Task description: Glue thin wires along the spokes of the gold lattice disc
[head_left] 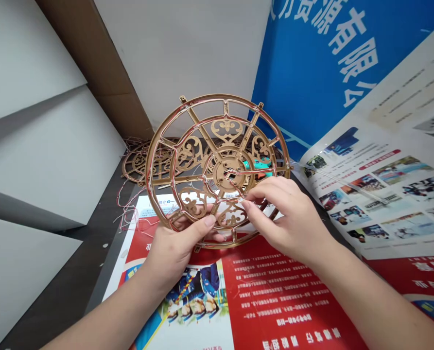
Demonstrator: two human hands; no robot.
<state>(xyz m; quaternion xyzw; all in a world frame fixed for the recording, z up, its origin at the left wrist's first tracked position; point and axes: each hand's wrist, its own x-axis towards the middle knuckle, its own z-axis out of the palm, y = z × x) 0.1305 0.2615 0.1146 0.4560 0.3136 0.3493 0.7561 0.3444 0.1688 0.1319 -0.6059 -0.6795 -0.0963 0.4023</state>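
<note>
A round gold openwork frame (205, 132) with scroll ornaments is tilted up before me. Red and white wires (251, 171) run along its rings and gather at the hub. My left hand (182, 240) grips its lower left rim, thumb in front and fingers behind. At the lower right of the inner ring, my right hand (286, 214) has thumb and forefinger pinched together at the wire there. What exactly lies between those fingertips is too small to make out. Behind the frame, a teal object (262, 166) shows in part.
More gold frames (138, 163) with loose wires (129, 214) lie behind on the dark table (74, 272). Printed red and white sheets (268, 301) cover the table below my hands. A printed page (391, 184) rises at the right, a blue panel (293, 73) behind it. Grey-white panels (38, 160) stand left.
</note>
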